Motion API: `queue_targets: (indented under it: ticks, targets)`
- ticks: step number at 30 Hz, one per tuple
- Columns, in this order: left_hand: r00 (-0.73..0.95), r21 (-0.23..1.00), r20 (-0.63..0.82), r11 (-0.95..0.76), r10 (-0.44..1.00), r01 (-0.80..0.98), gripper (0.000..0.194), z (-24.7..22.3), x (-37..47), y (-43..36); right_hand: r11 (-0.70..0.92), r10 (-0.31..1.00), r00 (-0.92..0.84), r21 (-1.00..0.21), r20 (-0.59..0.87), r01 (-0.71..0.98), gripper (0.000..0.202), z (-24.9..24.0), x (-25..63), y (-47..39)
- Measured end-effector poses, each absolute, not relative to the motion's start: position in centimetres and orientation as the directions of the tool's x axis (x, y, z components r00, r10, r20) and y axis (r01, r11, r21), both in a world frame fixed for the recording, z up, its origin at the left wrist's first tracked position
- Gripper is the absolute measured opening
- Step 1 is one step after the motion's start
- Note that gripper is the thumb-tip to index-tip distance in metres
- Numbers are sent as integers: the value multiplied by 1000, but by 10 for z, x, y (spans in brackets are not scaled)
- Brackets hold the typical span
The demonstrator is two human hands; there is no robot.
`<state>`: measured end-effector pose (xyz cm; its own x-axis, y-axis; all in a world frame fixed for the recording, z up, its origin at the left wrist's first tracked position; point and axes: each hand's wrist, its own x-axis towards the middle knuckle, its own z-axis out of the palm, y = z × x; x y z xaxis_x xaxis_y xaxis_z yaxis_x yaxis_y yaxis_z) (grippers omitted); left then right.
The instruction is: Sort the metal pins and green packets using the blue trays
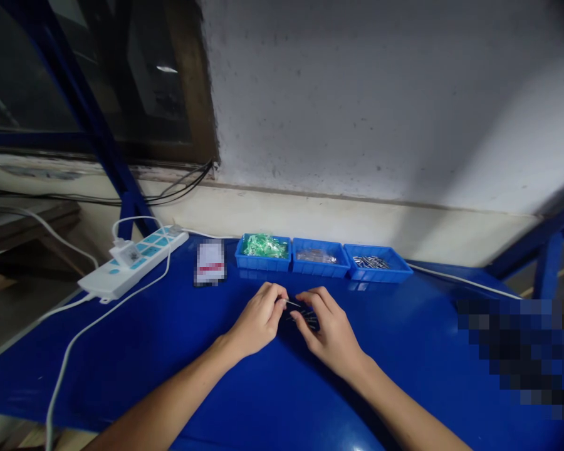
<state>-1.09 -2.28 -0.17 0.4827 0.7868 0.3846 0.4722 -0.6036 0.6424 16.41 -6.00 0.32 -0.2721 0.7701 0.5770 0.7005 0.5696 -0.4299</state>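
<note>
My left hand (258,318) pinches a thin, pale metal pin (293,304) that points out to the right; its exact kind is too small to tell. Just right of its tip hovers my right hand (331,332), thumb and fingers apart in a curve, with nothing visible between them. Partly behind the right fingers, several small metal pins (311,321) lie on the blue tabletop (282,401). Beyond the hands stand three blue bins in a row: one with green plastic pieces (264,245), one with clear pieces (316,255), one with metal pins (371,262).
A white power strip (117,275) with a plugged-in adapter (126,254) sits at the left, its cable (75,335) crossing the table's left side. A blurred-out white card (210,263) lies left of the bins. Blue frame posts (82,106) and a wall (366,113) bound the back.
</note>
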Motion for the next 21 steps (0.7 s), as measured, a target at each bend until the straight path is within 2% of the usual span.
queue_targets:
  ticks: [17,21]
  targets:
    - [534,602,373,-636,759,484,22,1,-8,-26,631,705,-332,-340,627,698,12,5,162,-62]
    - [493,636,362,-596,791,490,26,0,-6,-26,624,696,-313,-328,647,709,12,6,161,-61]
